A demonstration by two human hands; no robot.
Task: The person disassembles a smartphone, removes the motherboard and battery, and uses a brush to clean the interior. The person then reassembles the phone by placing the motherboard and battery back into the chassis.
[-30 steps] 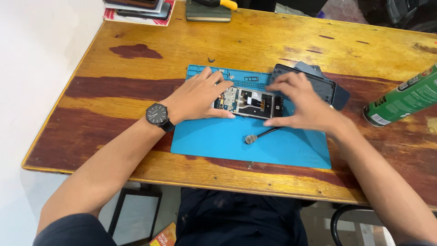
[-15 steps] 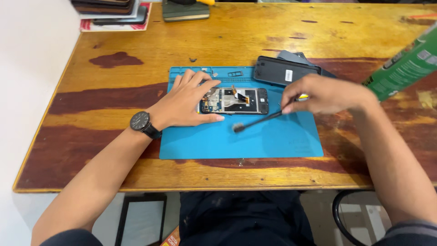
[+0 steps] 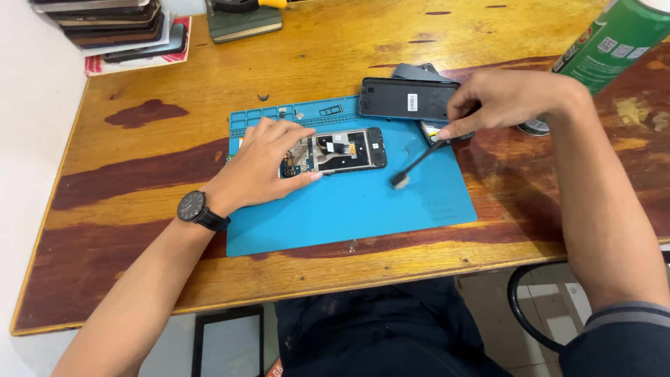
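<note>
Left hand (image 3: 262, 164) fingers (image 3: 301, 131) are spreading wide and pressing down flat on the left end of the opened phone (image 3: 335, 151), thumb tucking along its near edge, so it's pinning the thing rather than gripping it. The phone is lying lengthwise in the upper middle of the blue mat (image 3: 349, 202), guts facing up, with the right end sticking out past the fingertips.

Right hand (image 3: 502, 101) fingers are pinching narrow around the top of a thin black brush (image 3: 417, 163). The brush is slanting down and left, its bristle tip sitting on the mat just beside the phone's right end, not touching it as far as I can tell.

Right behind that hand, a black back cover (image 3: 408, 98) is lying across the mat's far right corner, overlapping another grey piece under it. A green spray can (image 3: 614, 38) is leaning in at the far right corner of the wooden surface (image 3: 139, 146). A stack of phones (image 3: 112, 24) is sitting at the far left corner, and there's a black wristwatch (image 3: 193, 207) on the left wrist.
</note>
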